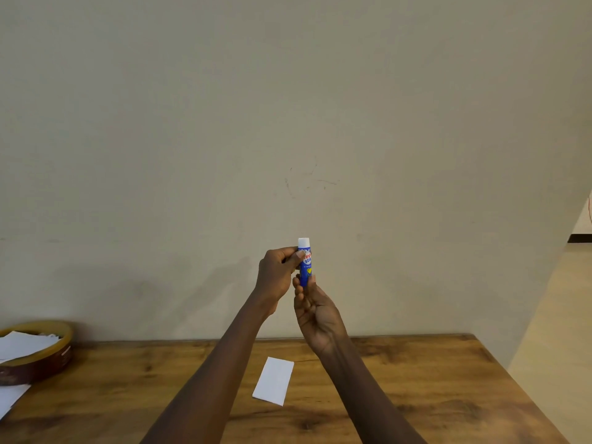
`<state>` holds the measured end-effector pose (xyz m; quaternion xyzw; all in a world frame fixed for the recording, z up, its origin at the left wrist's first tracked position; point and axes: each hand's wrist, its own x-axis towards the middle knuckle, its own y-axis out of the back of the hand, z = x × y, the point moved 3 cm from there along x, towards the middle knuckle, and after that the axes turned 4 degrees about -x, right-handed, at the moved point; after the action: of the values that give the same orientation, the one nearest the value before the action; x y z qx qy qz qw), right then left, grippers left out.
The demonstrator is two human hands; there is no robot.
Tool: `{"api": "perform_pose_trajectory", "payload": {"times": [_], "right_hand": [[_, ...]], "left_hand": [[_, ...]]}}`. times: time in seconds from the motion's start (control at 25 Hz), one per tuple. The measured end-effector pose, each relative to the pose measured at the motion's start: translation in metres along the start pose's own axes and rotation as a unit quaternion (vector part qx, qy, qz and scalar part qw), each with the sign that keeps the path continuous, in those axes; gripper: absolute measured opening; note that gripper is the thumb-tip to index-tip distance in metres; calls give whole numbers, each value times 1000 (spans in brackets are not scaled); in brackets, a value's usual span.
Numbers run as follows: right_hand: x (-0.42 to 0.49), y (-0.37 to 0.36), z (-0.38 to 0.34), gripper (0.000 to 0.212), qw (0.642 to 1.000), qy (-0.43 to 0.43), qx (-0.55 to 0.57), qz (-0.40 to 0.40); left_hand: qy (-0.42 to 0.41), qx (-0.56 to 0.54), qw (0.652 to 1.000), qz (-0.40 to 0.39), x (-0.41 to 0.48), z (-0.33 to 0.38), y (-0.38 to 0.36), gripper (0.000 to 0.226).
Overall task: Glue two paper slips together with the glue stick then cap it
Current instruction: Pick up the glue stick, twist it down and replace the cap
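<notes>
Both bare forearms enter from the bottom edge and converge upward over the counter (pixel 416 395), which is brown and wood-grained. Left grip (pixel 277 277): raised in front of the wall (pixel 288 123), clear of the counter, thumb and fingertips pinching the upper part of the glue stick (pixel 306 267) just under its white cap (pixel 303 242). Right grip (pixel 317 315): palm turned toward the camera, fingers curled, fingertips grasping the lower end of the same stick. Glue stick: upright, blue body with a white and red label, held in the air between the two grips and well above the counter. Cap: seated on the top end of the stick. Paper slip (pixel 274 381): white, rectangular, lying flat on the counter between the two forearms, slightly skewed, touched by neither grip; cannot tell whether it is one layer or two. Far left of the counter: round tub (pixel 38 363), dark brown wall, yellowish rim, holding loose white sheets (pixel 22 344). One more white sheet (pixel 9 398) lies on the counter at the left edge, right against the tub's near side. Wall: plain and pale, with faint scuff marks above the stick. Right of the counter: pale floor (pixel 560 315), running back alongside the wall.
</notes>
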<state>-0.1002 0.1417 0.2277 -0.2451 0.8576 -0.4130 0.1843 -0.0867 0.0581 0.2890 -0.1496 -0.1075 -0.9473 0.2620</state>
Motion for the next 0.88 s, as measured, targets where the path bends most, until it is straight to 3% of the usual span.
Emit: {"api": "perform_pose_trajectory", "payload": {"times": [0.16, 0.28, 0.4, 0.44, 0.6, 0.88], "right_hand": [[3, 3, -1, 15, 988, 74, -81, 107], [1, 4, -2, 8, 990, 53, -100, 87], [-2, 2, -2, 47, 997, -32, -65, 31], [-1, 1, -3, 48, 998, -42, -45, 29], [-2, -7, -4, 24, 997, -9, 67, 34], [-5, 2, 1, 16, 982, 96, -19, 160]], "left_hand": [[3, 43, 998, 36, -2, -2, -2, 26], [11, 6, 1000, 21, -4, -3, 0, 25], [12, -14, 1000, -3, -5, 2, 1, 26], [9, -11, 1000, -7, -5, 4, 1, 27], [7, -11, 1000, 3, -5, 6, 0, 27], [-15, 96, 995, 14, -10, 2, -9, 25]]}}
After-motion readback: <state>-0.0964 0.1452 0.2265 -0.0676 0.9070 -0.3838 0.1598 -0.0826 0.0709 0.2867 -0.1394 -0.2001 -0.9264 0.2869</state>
